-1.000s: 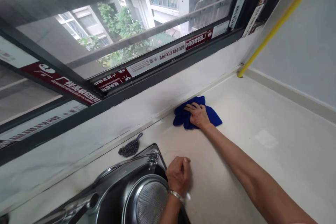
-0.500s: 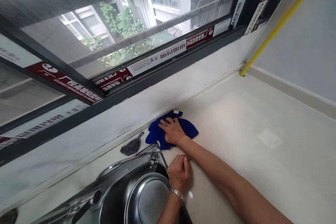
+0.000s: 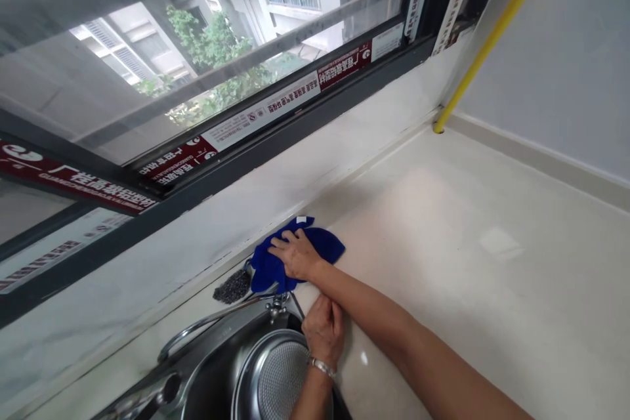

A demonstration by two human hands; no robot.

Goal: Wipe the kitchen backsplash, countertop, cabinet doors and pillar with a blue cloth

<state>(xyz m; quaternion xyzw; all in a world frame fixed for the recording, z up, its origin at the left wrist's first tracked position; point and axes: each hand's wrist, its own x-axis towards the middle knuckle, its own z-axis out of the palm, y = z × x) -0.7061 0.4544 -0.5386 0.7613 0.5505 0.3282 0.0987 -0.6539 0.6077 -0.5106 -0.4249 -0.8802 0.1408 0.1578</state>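
Observation:
A blue cloth [image 3: 322,244] with a small white tag lies bunched on the pale countertop by the wall. My right hand [image 3: 296,256] presses down on it, fingers bent into the fabric. Below it my left hand [image 3: 322,327], with a silver bracelet at the wrist, is closed in a fist by the sink's right edge, close under my right forearm; nothing shows in it. A grey mesh scrubber [image 3: 232,287] touches the cloth's left side, its loop partly covered. The chrome tap [image 3: 207,319] stands just below the cloth.
The steel sink [image 3: 211,367] holds an upturned metal pan with a dotted base [image 3: 283,377]. Above the counter runs a dark window frame [image 3: 295,119] with printed stickers. A yellow pipe [image 3: 492,42] rises from the countertop [image 3: 443,230] in the far right corner.
My right hand has pushed the blue cloth left, up against the scrubber's loop. My left fist stays by the sink edge. The whole view has shifted slightly.

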